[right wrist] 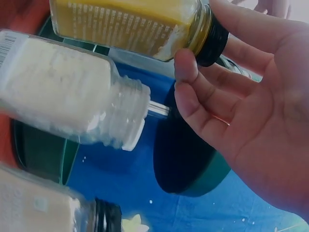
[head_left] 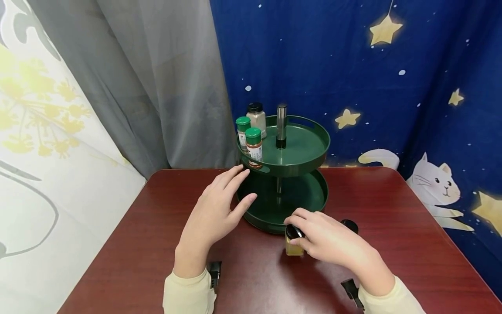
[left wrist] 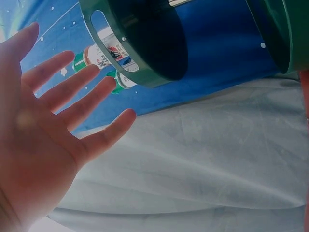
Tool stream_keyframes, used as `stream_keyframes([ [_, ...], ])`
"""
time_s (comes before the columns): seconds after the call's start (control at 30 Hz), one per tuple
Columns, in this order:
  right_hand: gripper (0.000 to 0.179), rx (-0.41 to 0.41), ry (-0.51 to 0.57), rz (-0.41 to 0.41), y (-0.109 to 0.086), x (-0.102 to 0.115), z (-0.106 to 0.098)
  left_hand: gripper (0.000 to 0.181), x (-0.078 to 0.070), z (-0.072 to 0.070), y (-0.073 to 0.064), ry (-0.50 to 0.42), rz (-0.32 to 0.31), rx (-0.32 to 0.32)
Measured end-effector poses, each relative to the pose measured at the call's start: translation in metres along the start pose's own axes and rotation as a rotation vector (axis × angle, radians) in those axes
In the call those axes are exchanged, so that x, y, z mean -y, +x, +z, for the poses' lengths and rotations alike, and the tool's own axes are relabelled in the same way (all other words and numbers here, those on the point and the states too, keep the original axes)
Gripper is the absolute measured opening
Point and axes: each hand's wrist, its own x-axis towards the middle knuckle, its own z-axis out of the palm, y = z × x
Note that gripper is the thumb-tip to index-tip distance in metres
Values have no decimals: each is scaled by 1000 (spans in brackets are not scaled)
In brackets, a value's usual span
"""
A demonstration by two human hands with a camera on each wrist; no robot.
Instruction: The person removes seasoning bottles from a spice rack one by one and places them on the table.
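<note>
My right hand (head_left: pixel 329 237) holds a jar of yellow spice (head_left: pixel 294 249) by its black lid, in front of the green two-tier rack (head_left: pixel 302 146). In the right wrist view, thumb and fingers close round the neck and lid of that spice jar (right wrist: pixel 125 21). Beside it are a jar of pale powder (right wrist: pixel 63 87) without a dark lid and a black-lidded jar (right wrist: pixel 38 205). My left hand (head_left: pixel 213 213) holds nothing, its fingers spread near the rack's left front. The left wrist view shows the bare palm (left wrist: pixel 43 140).
On the upper tier stand two green-capped spice bottles (head_left: pixel 255 150) and a black-lidded jar (head_left: pixel 256 120), grouped at the left. A metal post (head_left: pixel 281 124) rises through the rack. The reddish-brown table (head_left: pixel 137 261) ends at curtains (head_left: pixel 188 87) behind. Another black lid (head_left: pixel 349 225) shows behind my right hand.
</note>
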Motion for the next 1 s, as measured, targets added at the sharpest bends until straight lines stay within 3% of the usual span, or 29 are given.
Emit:
stream_keyframes([
  [0.33, 36, -26, -163, -40, 9, 1, 9, 59, 2, 5, 4, 5, -7, 28],
  [1.0, 34, 2, -172, -26, 10, -3, 18, 57, 9, 5, 4, 47, -15, 55],
])
